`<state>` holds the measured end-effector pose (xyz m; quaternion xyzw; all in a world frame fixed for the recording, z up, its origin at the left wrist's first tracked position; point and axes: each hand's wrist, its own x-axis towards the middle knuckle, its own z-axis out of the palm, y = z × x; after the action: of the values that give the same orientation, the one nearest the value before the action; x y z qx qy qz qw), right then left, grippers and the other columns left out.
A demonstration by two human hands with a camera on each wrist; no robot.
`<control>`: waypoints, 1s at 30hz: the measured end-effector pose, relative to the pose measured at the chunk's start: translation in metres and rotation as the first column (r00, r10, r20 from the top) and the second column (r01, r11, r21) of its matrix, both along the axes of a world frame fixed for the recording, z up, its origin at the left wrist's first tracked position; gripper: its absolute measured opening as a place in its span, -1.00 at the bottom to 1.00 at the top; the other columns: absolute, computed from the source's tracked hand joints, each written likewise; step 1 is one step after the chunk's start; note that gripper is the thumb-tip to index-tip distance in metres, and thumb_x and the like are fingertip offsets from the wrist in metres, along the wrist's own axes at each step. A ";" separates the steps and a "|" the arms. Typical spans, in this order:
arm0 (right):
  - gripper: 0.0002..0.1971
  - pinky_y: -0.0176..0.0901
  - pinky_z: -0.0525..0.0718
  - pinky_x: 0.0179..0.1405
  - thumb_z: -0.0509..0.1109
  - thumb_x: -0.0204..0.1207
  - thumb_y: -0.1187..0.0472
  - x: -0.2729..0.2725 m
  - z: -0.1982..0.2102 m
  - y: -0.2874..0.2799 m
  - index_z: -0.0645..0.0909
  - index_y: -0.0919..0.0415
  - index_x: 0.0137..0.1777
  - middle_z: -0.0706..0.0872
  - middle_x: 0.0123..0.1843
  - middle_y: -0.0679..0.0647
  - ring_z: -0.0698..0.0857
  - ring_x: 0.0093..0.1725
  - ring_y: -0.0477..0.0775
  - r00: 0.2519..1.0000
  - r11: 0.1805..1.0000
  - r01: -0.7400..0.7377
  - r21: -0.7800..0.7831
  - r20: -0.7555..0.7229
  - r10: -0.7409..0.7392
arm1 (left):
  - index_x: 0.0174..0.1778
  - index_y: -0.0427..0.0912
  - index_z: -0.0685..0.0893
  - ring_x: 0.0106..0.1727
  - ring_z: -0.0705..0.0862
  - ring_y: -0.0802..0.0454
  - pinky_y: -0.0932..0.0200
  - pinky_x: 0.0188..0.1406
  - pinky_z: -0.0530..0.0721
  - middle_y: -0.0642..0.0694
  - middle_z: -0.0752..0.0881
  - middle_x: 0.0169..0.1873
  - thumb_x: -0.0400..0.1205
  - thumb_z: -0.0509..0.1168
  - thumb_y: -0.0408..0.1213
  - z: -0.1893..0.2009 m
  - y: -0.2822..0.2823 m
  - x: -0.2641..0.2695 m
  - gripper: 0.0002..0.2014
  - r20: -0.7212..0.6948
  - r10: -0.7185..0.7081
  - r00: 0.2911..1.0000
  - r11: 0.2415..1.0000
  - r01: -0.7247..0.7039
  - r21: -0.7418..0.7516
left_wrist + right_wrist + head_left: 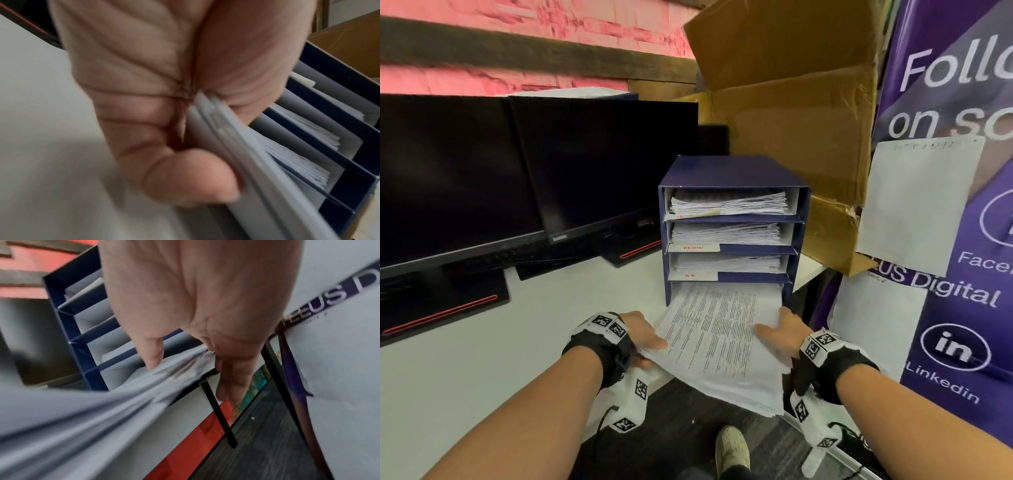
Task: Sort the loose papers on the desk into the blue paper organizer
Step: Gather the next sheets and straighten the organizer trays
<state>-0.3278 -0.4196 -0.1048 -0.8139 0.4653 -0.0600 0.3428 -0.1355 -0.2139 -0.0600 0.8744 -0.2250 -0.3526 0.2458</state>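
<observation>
A blue paper organizer [732, 173] with several shelves stands on the white desk [482, 359]; its upper three shelves hold paper piles. A thick stack of printed papers [722, 339] sticks halfway out of the bottom slot, its near end hanging past the desk edge. My left hand [643, 334] grips the stack's left edge, thumb on top; the left wrist view shows the papers [257, 162] pinched between thumb and fingers. My right hand [779, 330] holds the right edge, thumb on top, fingers underneath, and it [185, 353] shows the same grip on the stack [102, 402] by the organizer [68, 321].
Two dark monitors [500, 178] stand along the desk's left and back. An open cardboard box [798, 113] rises behind the organizer. A purple banner [955, 205] with taped white sheets lines the right side. Below lie dark floor and a shoe [732, 448].
</observation>
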 end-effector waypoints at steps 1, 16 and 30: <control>-0.27 -0.02 0.62 0.21 0.42 0.49 -0.10 0.004 -0.005 0.005 0.23 0.27 0.50 0.53 0.38 0.21 0.60 0.25 0.22 0.995 0.993 0.055 0.106 0.075 -0.063 | 0.07 -0.38 0.70 -0.37 0.75 -0.10 -0.03 -0.05 0.78 -0.35 0.80 -0.07 0.58 0.42 -0.25 0.000 0.004 0.000 -0.73 0.011 0.000 1.000 1.000 0.000 0.007; -0.54 0.17 0.67 0.27 0.59 0.31 0.16 -0.017 0.009 0.006 0.69 0.26 0.22 0.77 0.16 0.22 0.74 0.16 0.25 0.993 0.954 -0.083 0.289 0.104 0.055 | 0.23 -0.30 0.66 0.17 0.73 -0.16 0.06 0.13 0.71 -0.24 0.74 0.18 0.51 0.45 0.04 0.005 0.021 -0.003 -0.47 0.206 -0.286 0.936 0.942 0.235 0.242; -0.58 -0.09 0.79 -0.08 0.52 0.45 0.28 -0.035 0.041 0.044 0.60 -0.02 0.29 0.75 0.21 0.02 0.76 0.08 0.10 0.890 0.852 -0.446 0.274 0.037 0.455 | -0.02 -0.15 0.77 -0.30 0.82 -0.03 0.15 -0.45 0.75 -0.08 0.84 -0.24 0.50 0.49 -0.47 0.010 0.066 -0.015 -0.80 -0.067 -0.398 0.915 0.908 0.403 0.114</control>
<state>-0.3630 -0.3757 -0.0640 -0.8452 0.2705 0.0991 0.4502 -0.1501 -0.1483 -0.0499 0.8157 -0.3720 -0.4271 0.1176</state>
